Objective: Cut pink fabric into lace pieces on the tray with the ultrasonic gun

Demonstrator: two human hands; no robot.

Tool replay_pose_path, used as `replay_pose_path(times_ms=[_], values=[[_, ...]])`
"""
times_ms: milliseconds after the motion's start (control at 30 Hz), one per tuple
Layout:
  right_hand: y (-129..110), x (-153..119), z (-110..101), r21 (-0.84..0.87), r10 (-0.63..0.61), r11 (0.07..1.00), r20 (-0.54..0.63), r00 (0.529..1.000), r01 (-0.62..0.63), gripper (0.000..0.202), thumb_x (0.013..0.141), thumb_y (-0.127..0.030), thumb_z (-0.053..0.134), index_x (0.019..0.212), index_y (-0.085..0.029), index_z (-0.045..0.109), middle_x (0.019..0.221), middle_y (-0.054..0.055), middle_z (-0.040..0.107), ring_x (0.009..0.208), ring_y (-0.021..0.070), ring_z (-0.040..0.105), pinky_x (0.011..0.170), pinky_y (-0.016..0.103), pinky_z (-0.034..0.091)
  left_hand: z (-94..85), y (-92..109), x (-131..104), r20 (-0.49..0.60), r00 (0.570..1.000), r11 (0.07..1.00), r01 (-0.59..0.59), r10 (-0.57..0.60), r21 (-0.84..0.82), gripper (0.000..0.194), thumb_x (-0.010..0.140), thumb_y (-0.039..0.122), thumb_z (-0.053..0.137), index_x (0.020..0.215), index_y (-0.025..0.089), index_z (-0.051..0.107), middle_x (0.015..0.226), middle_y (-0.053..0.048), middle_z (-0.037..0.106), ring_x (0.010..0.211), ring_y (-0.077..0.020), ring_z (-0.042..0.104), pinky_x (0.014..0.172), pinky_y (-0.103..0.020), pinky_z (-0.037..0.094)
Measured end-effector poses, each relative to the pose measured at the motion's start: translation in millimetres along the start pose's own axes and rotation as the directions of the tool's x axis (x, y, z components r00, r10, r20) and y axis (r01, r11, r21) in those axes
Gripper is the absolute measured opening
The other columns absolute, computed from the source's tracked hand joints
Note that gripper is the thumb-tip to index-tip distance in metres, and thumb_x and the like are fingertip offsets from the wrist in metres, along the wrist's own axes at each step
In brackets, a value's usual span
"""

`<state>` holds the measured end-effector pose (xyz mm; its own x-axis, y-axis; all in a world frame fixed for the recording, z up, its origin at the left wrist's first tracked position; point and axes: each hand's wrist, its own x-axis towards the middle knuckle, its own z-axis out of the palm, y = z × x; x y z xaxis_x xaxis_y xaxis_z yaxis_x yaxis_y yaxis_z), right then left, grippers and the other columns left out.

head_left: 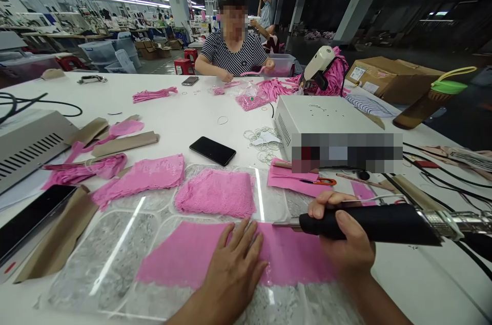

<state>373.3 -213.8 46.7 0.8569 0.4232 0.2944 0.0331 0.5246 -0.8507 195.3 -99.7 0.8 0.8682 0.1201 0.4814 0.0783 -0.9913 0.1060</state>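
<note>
A flat piece of pink fabric (180,258) with a scalloped lower edge lies over a clear sheet (103,258). My left hand (234,263) rests on the fabric with its fingers stretched out. My right hand (346,238) is wrapped around the black handle of a corded hand tool (369,222), which looks like an ultrasonic welding gun. Its metal tip (286,223) is at the fabric's upper edge, right of my left fingers; I cannot tell whether it touches. Behind lie a folded stack of pink lace (215,193) and another pink lace stack (148,174).
A grey metal box (326,109) stands back right, near orange-handled scissors (319,181). A black phone (212,150) lies mid-table; a larger dark device (31,217) is at left. Cables (442,176) run along the right. Across the table, a co-worker (234,48) handles pink strips.
</note>
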Motion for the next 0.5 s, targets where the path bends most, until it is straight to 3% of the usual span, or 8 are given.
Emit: replay_pose_path(times_ms=[333,500], values=[[-1.2,2.2,2.6,-0.044,-0.052,0.998,0.015,0.999,0.052,0.009,0.078,-0.030,0.062,0.078,-0.022,0.058,0.079,0.000,0.052,0.058,0.0118,0.052,0.057,0.031,0.048,3.2,0.4,-2.0,-0.009,1.000,1.000,0.008,-0.008,-0.008,0.031,0.096,0.028,0.047,0.122,0.015,0.060,0.127,-0.012,0.062,0.123,-0.0285,0.054,0.096,-0.046,0.046],[-9.0,8.7,-8.8,-0.004,-0.061,0.998,-0.087,0.994,0.060,0.008,0.073,-0.028,0.060,0.076,-0.021,0.059,0.077,0.000,0.052,0.056,0.0108,0.049,0.056,0.029,0.045,4.6,-0.5,-2.4,-0.033,0.999,1.000,0.002,-0.002,-0.008,0.030,0.097,0.027,0.046,0.119,0.015,0.061,0.125,-0.012,0.063,0.122,-0.0279,0.054,0.097,-0.044,0.045]])
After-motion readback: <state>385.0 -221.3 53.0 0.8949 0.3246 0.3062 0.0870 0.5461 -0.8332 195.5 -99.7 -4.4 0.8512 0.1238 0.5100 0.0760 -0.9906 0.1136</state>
